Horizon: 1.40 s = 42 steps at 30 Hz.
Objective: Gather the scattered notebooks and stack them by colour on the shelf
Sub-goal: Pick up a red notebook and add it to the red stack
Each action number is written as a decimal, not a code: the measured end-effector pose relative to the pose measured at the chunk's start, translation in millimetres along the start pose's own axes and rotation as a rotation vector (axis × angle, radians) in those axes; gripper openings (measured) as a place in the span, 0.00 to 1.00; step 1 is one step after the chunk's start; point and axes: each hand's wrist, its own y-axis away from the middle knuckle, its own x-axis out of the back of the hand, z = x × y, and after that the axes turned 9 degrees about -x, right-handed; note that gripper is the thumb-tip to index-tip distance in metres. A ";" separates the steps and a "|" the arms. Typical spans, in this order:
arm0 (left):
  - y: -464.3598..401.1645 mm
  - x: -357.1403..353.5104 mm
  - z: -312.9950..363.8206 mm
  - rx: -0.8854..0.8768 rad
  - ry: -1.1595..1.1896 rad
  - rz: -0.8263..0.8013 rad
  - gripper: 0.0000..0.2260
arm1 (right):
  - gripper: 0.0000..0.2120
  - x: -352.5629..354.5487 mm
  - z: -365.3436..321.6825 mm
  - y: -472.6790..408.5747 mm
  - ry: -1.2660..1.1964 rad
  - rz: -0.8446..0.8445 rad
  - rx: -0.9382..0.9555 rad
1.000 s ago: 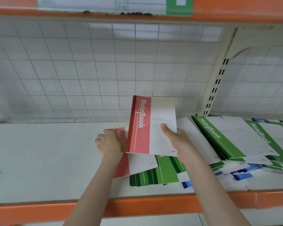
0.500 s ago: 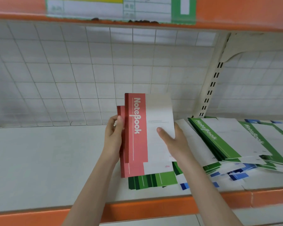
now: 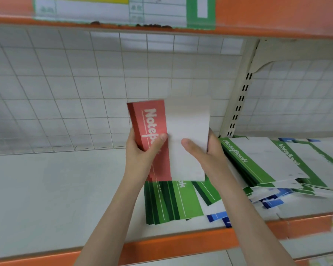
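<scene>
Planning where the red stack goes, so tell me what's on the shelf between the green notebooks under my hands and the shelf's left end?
Nothing: in the head view, the shelf left of the green notebooks is bare white surface.

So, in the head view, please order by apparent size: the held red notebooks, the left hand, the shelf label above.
1. Shelf label, cut off at top
2. Red notebooks, nearer the camera
3. Left hand

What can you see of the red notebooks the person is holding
The red notebooks are thin paper-covered books with a red spine band printed "NoteBook" in white and a plain white cover panel. They stand upright, squared together, above the shelf. The left hand grips the red edge; the right hand holds the white side.
</scene>
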 end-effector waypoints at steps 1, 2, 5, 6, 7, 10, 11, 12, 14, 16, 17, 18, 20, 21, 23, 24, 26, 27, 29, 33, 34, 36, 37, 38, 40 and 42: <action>0.1 0.1 -1.4 0.015 0.005 0.020 0.19 | 0.16 -1.6 0.3 -0.9 -0.014 0.011 -0.015; 1.1 0.6 -4.4 0.045 0.033 0.043 0.19 | 0.15 -2.9 1.5 -2.3 -0.017 0.027 -0.028; 9.9 1.8 -18.1 0.179 0.072 0.050 0.19 | 0.09 -5.2 9.1 -4.1 0.037 0.027 -0.091; 14.0 1.9 -23.5 0.212 0.048 0.021 0.17 | 0.08 -4.6 14.0 -3.6 0.053 0.015 -0.110; 17.5 2.1 -27.8 0.237 0.033 -0.009 0.15 | 0.07 -3.9 18.5 -2.2 0.068 0.011 -0.130; 19.5 3.9 -34.9 0.276 0.009 -0.052 0.15 | 0.05 -1.4 30.4 1.6 0.085 0.020 -0.181; 19.4 4.4 -36.7 0.288 0.002 -0.061 0.17 | 0.06 -1.3 32.5 2.6 0.090 0.019 -0.183; 19.7 4.2 -37.7 0.299 -0.004 -0.070 0.20 | 0.07 -1.1 34.4 2.9 0.099 0.020 -0.178; 21.0 3.0 -37.6 0.306 -0.013 -0.086 0.20 | 0.08 -0.1 34.7 3.2 0.125 0.023 -0.160; 22.0 2.3 -36.4 0.304 -0.013 -0.083 0.19 | 0.07 1.5 30.6 4.9 0.150 0.015 -0.144; 22.0 1.9 -35.5 0.311 -0.004 -0.076 0.20 | 0.08 3.2 27.8 6.9 0.166 0.008 -0.133; 21.6 1.0 -34.0 0.327 0.009 -0.066 0.20 | 0.10 5.8 25.1 9.2 0.189 -0.001 -0.124; 22.0 -3.1 -30.6 0.389 0.051 -0.056 0.22 | 0.12 13.4 19.2 15.8 0.256 -0.004 -0.104; 22.5 -7.2 -28.5 0.430 0.076 -0.071 0.23 | 0.12 18.2 16.2 19.4 0.288 0.004 -0.089; 24.8 -19.9 -21.2 0.522 0.102 -0.140 0.25 | 0.13 29.9 9.0 28.0 0.317 0.049 -0.073; 25.9 -27.7 -16.5 0.556 0.091 -0.181 0.25 | 0.12 36.8 4.9 33.4 0.306 0.080 -0.072; 28.7 -45.4 -7.6 0.575 0.029 -0.277 0.25 | 0.09 54.5 -2.7 46.4 0.247 0.156 -0.112; 31.2 -56.1 -4.0 0.567 0.007 -0.334 0.24 | 0.08 65.5 -6.6 54.2 0.203 0.196 -0.151; 37.7 -81.4 1.4 0.541 0.007 -0.425 0.19 | 0.08 91.6 -12.8 70.9 0.124 0.280 -0.231; 59.7 -143.0 0.3 0.522 0.056 -0.529 0.05 | 0.10 148.5 -21.3 110.4 0.067 0.463 -0.359; 68.0 -161.0 -0.3 0.538 0.070 -0.562 0.04 | 0.10 163.1 -24.0 122.1 0.064 0.514 -0.375; 87.7 -197.9 -2.9 0.583 0.094 -0.639 0.03 | 0.09 192.3 -29.8 148.3 0.059 0.618 -0.395; 98.6 -217.4 -4.1 0.600 0.107 -0.675 0.04 | 0.09 206.7 -33.5 162.4 0.058 0.674 -0.395; 110.3 -237.4 -4.2 0.612 0.117 -0.715 0.05 | 0.09 222.1 -37.0 176.6 0.061 0.733 -0.394; 137.3 -278.1 -3.7 0.626 0.141 -0.798 0.05 | 0.10 253.5 -43.5 208.5 0.073 0.853 -0.413; 168.1 -316.0 -0.1 0.650 0.180 -0.890 0.03 | 0.10 281.8 -51.0 240.5 0.092 0.990 -0.453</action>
